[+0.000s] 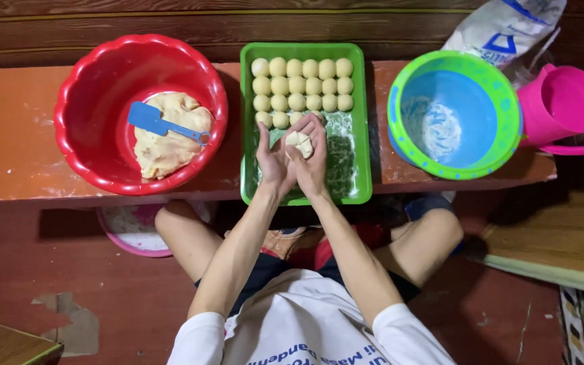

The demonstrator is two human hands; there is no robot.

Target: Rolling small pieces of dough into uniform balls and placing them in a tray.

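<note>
My left hand and my right hand are pressed together over the green tray, with a pale piece of dough cupped between the palms. Several round dough balls lie in rows at the tray's far end. The near part of the tray is dusted with flour. To the left stands a red basin that holds a large lump of dough and a blue scraper lying on it.
A blue bowl with a green rim, floured inside, stands right of the tray. A pink jug and a white bag are at the far right. All rest on an orange bench. A pink-rimmed bowl sits under it.
</note>
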